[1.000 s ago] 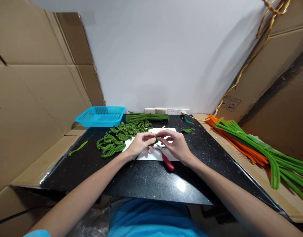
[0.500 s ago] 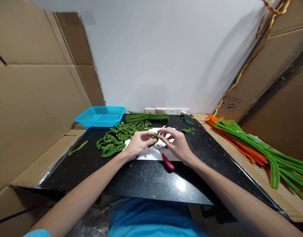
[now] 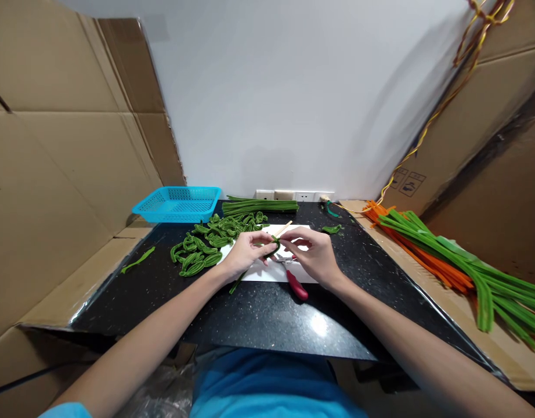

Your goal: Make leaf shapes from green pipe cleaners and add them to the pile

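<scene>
Between my two hands, above a white sheet, is a curved dark green pipe cleaner. My left hand pinches it between thumb and fingers. The fingertips of my right hand are closed on its upper right part. Pliers with red handles lie on the sheet under my right hand, their jaws partly hidden. A thin wooden stick shows just beyond my fingers. Near my left wrist, a short green pipe cleaner piece lies across the sheet's front edge.
Left of the sheet lies a pile of looped green pipe cleaners. Behind it are a green pipe cleaner bundle and a blue basket. On cardboard at right rest green and orange pipe cleaners. Cardboard walls flank the black table.
Both hands stay over the sheet. My fingers have shifted slightly around the green pipe cleaner, whose curve now shows more openly than a second ago. The pliers have not moved.
</scene>
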A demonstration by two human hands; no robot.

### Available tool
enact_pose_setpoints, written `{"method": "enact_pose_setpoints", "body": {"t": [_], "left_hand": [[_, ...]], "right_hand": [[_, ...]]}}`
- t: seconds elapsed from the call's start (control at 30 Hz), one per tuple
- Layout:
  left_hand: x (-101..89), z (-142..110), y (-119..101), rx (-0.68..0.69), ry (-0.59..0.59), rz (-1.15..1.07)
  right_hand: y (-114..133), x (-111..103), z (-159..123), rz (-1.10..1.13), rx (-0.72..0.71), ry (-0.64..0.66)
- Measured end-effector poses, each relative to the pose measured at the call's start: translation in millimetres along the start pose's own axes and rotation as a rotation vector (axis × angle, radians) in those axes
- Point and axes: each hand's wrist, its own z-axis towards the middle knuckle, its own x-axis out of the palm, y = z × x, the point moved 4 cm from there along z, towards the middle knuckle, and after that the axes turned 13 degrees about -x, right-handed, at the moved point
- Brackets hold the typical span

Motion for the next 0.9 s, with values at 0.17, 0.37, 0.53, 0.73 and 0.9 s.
{"method": "enact_pose_setpoints", "body": {"t": [0.17,0.37,0.53,0.73,0.9], "left_hand": [[4.6,0.3,2.4,-0.038,0.092,-0.02],[1.0,1.0,1.6,0.009,0.05,-0.071],[1.0,-0.6,-0.5,0.007,0.012,-0.052],[1.2,-1.3,-1.2,-0.01,-0.029,0.02],[-0.9,-0.2,1.8,-0.002,-0.025,0.028]], "right_hand": [[4.9,0.5,1.8,0.006,-0.011,0.013],[5.3,1.0,4.1,-0.106,-0.009,0.062],[1.0,3.6,3.4,-0.185,-0.019,0.107],[-1.2,7.5,1.2,-0.15,-0.002,0.143],[3.2,6.3,1.3,-0.105,0.038,0.121]]}}
